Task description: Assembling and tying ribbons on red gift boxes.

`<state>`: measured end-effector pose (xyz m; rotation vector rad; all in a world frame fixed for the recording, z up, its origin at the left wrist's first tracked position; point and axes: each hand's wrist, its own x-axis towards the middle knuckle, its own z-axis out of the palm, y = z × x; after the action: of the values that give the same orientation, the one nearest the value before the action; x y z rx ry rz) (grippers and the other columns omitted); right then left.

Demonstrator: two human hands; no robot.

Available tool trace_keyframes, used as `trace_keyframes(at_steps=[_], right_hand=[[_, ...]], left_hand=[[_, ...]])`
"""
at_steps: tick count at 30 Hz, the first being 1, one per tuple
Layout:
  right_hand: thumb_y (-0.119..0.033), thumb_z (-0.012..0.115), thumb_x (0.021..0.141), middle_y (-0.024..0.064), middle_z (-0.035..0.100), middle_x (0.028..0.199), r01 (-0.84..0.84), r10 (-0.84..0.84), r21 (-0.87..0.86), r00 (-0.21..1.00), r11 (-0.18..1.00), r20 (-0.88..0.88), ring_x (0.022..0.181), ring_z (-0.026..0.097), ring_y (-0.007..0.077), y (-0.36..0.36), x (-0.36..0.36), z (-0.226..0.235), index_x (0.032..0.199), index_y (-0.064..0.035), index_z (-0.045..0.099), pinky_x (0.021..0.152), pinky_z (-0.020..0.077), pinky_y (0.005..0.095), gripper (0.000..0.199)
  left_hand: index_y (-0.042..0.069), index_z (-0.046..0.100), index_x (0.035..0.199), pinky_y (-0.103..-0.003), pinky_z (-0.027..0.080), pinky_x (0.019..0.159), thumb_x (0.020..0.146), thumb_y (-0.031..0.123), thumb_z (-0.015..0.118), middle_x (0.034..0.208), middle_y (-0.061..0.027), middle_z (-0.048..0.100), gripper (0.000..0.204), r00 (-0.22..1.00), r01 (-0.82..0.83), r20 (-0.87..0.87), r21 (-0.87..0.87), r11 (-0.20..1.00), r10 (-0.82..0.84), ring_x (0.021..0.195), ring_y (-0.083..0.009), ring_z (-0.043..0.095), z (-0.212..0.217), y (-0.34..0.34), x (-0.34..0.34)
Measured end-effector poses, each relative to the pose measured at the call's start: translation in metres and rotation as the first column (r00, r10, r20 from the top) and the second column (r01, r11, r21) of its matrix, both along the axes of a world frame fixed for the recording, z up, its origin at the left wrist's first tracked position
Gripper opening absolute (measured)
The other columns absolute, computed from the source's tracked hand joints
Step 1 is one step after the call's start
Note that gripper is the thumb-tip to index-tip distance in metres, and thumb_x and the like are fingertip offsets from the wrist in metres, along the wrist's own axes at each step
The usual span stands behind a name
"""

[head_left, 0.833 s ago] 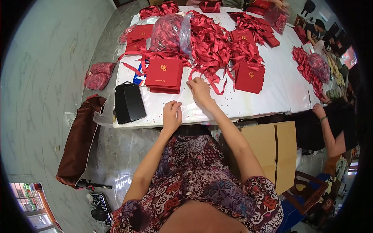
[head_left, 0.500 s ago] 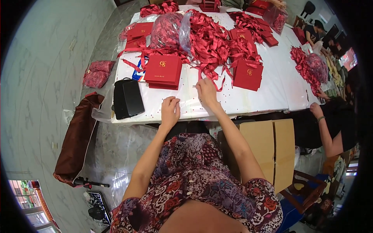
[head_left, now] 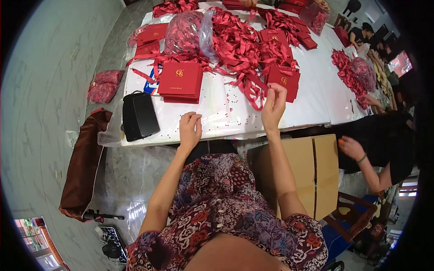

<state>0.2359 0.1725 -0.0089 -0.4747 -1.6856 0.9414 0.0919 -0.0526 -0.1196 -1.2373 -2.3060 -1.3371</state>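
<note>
My left hand (head_left: 190, 130) hovers over the white-covered table's near edge, its fingers curled toward the thumb. Whatever they may pinch is too small to make out. Farther right, my right hand (head_left: 274, 107) is raised with thumb and fingers bent together beside a stack of red paper gift bags (head_left: 285, 82). Loops of red ribbon (head_left: 252, 92) lie just left of its fingertips; whether it grips one cannot be told. Another stack of red gift bags (head_left: 181, 81), with a gold emblem on top, lies beyond my left hand.
A black case (head_left: 141, 116) lies at the table's left corner. Behind the bags are a heap of red ribbons (head_left: 235, 40) and a filled plastic bag (head_left: 183, 34). A cardboard box (head_left: 298, 174) stands by my right arm. Co-workers sit at right; one's hand (head_left: 351, 148) is near the box.
My right hand has moved right, from the middle of the table to beside the right-hand stack. My left hand stays near the front edge. The co-worker's hand at right has come down toward the box.
</note>
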Motion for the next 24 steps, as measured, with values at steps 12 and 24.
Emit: trace_keyframes(at_steps=[12,24], right_hand=[[-0.009,0.050,0.101,0.0057,0.054,0.089,0.059,-0.043,-0.132,0.992,0.989,0.122,0.070,0.054,0.0138,-0.039,0.004,0.027,0.101,-0.0015,0.052,0.065,0.0466,0.0284,0.008],[-0.005,0.052,0.092,0.0169,0.052,0.093,0.039,-0.137,0.225,0.886,0.974,0.442,0.092,0.050,0.0359,0.021,-0.079,-0.105,0.094,-0.0007,0.052,0.082,0.0389,0.0460,0.005]], left_hand=[[0.002,0.064,0.106,-0.040,0.047,0.085,0.088,0.007,0.062,0.101,-0.0159,0.062,0.018,0.990,-0.027,-0.134,0.041,0.999,0.032,0.095,-0.0332,0.059,0.111,0.019,-0.101],[0.003,0.051,0.136,-0.048,0.039,0.098,0.087,0.036,0.067,0.128,-0.0173,0.055,0.061,0.966,-0.012,-0.229,-0.507,0.862,-0.121,0.118,-0.0379,0.046,0.084,0.060,-0.176]])
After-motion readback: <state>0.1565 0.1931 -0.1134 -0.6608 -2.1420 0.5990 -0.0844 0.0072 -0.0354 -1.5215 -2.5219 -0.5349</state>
